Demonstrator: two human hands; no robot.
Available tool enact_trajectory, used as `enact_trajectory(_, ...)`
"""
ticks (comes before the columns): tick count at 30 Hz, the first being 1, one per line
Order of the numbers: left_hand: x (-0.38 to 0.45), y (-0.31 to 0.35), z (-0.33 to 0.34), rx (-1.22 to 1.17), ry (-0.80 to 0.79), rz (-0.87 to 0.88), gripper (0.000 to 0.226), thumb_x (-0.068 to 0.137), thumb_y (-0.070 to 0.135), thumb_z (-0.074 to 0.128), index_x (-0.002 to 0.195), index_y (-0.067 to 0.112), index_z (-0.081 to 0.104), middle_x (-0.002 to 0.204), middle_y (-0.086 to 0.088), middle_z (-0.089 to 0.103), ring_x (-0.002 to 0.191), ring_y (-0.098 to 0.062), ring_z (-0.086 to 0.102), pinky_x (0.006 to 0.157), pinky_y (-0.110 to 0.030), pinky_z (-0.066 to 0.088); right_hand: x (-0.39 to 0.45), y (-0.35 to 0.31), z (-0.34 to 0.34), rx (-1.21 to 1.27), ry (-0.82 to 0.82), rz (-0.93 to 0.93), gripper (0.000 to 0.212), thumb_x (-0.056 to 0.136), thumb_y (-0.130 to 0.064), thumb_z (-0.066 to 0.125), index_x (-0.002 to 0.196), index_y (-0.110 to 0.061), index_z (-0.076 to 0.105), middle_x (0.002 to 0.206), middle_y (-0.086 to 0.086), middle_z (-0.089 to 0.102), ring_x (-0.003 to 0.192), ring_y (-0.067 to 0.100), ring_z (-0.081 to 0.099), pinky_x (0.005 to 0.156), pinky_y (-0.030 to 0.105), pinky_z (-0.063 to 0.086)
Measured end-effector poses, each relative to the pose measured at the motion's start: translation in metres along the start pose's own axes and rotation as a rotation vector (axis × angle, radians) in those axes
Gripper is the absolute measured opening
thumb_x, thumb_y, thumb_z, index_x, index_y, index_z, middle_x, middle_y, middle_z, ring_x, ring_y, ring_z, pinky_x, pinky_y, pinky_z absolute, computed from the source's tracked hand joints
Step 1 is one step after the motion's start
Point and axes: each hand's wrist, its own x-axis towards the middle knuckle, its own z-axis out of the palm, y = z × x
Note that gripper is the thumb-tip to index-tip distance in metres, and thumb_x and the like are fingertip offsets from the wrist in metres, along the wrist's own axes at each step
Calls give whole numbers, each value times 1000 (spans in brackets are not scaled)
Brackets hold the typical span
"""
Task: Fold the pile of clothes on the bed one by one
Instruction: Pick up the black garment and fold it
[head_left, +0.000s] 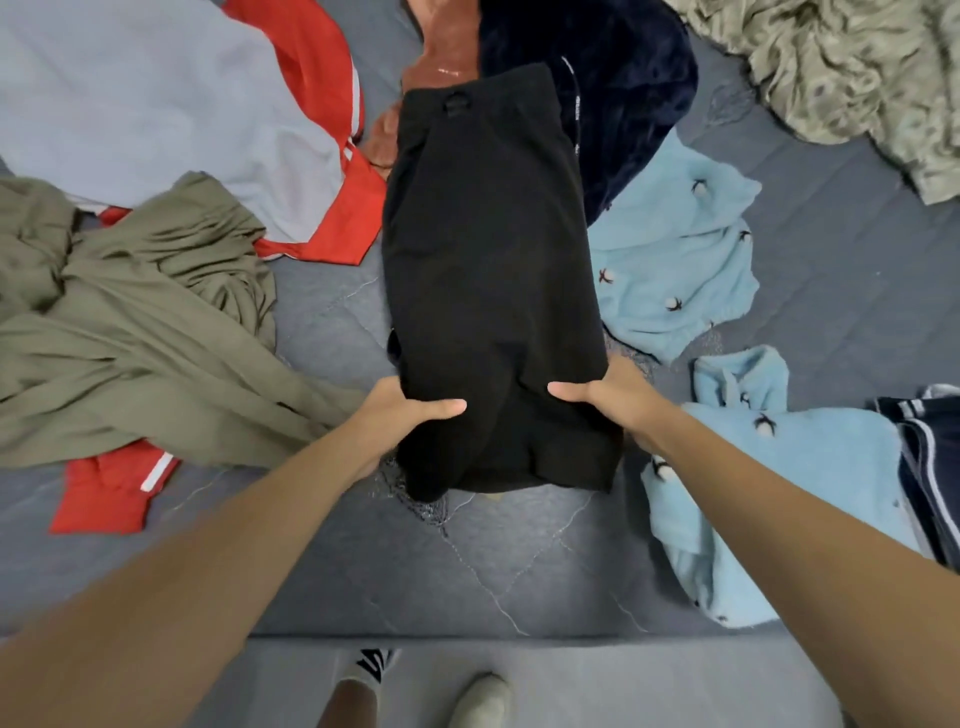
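A black garment (488, 270), folded lengthwise into a long strip with its waistband at the far end, lies in the middle of the grey quilted bed (426, 566). My left hand (400, 415) grips its near left edge, thumb on top and fingers tucked under the cloth. On the near right edge my right hand (613, 400) holds it the same way, thumb lying across the top. The near hem bunches up between the two hands.
Loose clothes ring the black one: an olive garment (140, 322) and a grey-and-red top (171, 109) left, a rust piece (441, 57) and navy velvet (613, 78) behind, light blue fleece pieces (675, 260) right, a mottled blanket (852, 67) far right. Feet stand below the bed edge.
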Motion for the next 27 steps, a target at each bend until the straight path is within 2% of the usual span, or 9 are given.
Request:
enact_trajectory(2, -13, -20, 5, 4, 20, -11, 47, 78, 16, 90, 119, 24, 67, 107, 14, 72, 101, -3, 66, 91, -27, 50, -12, 13, 2, -7, -22, 32, 62, 76, -20, 91, 132, -23, 65, 120, -7, 74, 109, 16, 70, 97, 35, 55)
enact_trajectory(5, -31, -43, 11, -65, 96, 35, 46, 86, 14, 83, 129, 14, 68, 116, 9, 75, 109, -11, 69, 96, -30, 53, -26, 29, 4, 69, 20, 38, 59, 72, -29, 94, 125, -17, 70, 111, -5, 78, 103, 18, 74, 99, 41, 58)
enact_trajectory(9, -59, -56, 14, -87, 213, 125, 37, 95, 20, 75, 131, 21, 66, 115, 16, 71, 107, -2, 66, 92, -24, 52, -46, 48, 9, 136, 88, 75, 42, 80, -32, 89, 116, -17, 72, 104, -4, 79, 96, 17, 75, 91, 38, 60)
enact_trajectory(12, -84, -69, 13, -66, 232, 115, 34, 96, 26, 74, 129, 22, 67, 116, 14, 72, 107, -3, 66, 84, -21, 52, -64, 68, 18, 16, 137, 79, 52, 69, -55, 88, 108, -23, 76, 102, -9, 79, 107, 21, 70, 99, 44, 56)
enact_trajectory(15, -112, -88, 10, -46, 257, 26, 31, 95, 30, 74, 125, 22, 70, 115, 10, 74, 107, -10, 68, 90, -30, 56, -90, 91, 29, 22, 131, 120, 43, 82, -37, 87, 116, -14, 75, 108, -2, 78, 104, 21, 71, 101, 42, 55)
enact_trajectory(18, -140, -104, 12, -30, 268, -59, 14, 94, 31, 75, 108, 27, 71, 106, 7, 75, 100, -11, 69, 82, -27, 55, -123, 117, 39, 50, 125, 179, 43, 83, -35, 87, 116, -10, 75, 103, -1, 79, 97, 19, 74, 96, 42, 58)
enact_trajectory(20, -159, -108, 17, -23, 273, -117, 8, 94, 27, 75, 100, 27, 70, 100, 5, 75, 94, -11, 70, 78, -26, 55, -143, 130, 44, 101, 139, 226, 33, 86, -26, 85, 111, -8, 76, 101, 2, 79, 93, 17, 74, 89, 38, 60)
enact_trajectory(23, -179, -106, 23, -40, 305, -170, 10, 94, 21, 75, 102, 15, 74, 96, -1, 77, 91, -18, 73, 70, -26, 54, -171, 129, 44, 182, 140, 290, 20, 91, -17, 79, 107, -7, 74, 95, 2, 80, 90, 18, 75, 78, 33, 59)
enact_trajectory(27, -180, -77, 20, 11, 353, -134, 8, 95, 17, 74, 102, 12, 72, 94, -1, 75, 98, -22, 71, 70, -26, 50, -176, 108, 35, 178, 163, 251, 25, 93, -18, 77, 116, -9, 72, 103, 4, 77, 96, 21, 73, 81, 33, 58)
